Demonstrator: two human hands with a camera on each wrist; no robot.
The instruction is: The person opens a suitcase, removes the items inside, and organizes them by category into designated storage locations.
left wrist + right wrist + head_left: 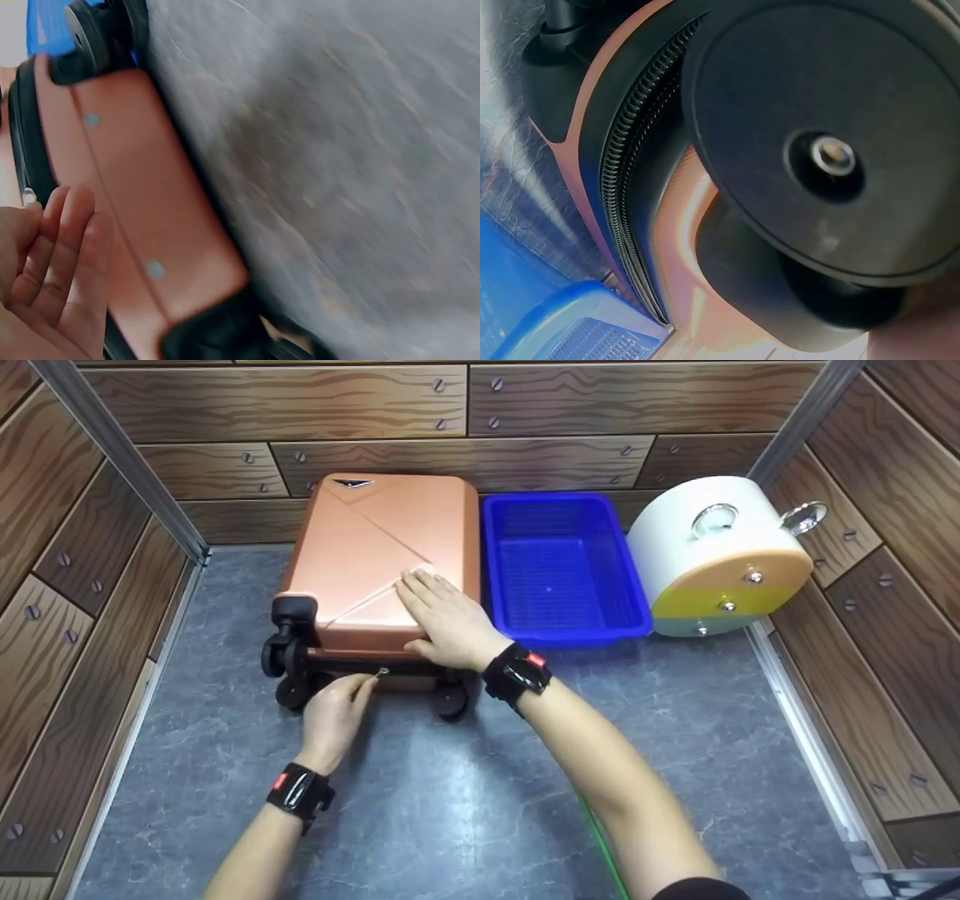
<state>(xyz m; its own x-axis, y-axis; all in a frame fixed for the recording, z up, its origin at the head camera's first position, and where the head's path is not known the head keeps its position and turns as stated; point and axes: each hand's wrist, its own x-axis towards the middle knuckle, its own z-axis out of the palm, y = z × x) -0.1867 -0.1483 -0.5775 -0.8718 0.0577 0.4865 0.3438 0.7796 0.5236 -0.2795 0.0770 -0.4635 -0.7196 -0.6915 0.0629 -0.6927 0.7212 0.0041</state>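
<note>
The left hand (pixel 334 720) pinches a zipper pull (pixel 29 196), its other fingers nearly straight. The right hand (pixel 454 624), fingers extended, rests on the rose-gold hard-shell suitcase (pixel 386 529) beneath it; a blue plastic basket (pixel 577 640) sits to that hand's right.

No lettering, brand or number is legible: a dark triangular badge with silvery edges (pixel 352 484) marks a corner of a rose-gold hard-shell suitcase (pixel 390 529), while small red rectangular tags, too small to read, sit on the black left wristband (pixel 298 793) and black right wristband (pixel 517 675).
</note>
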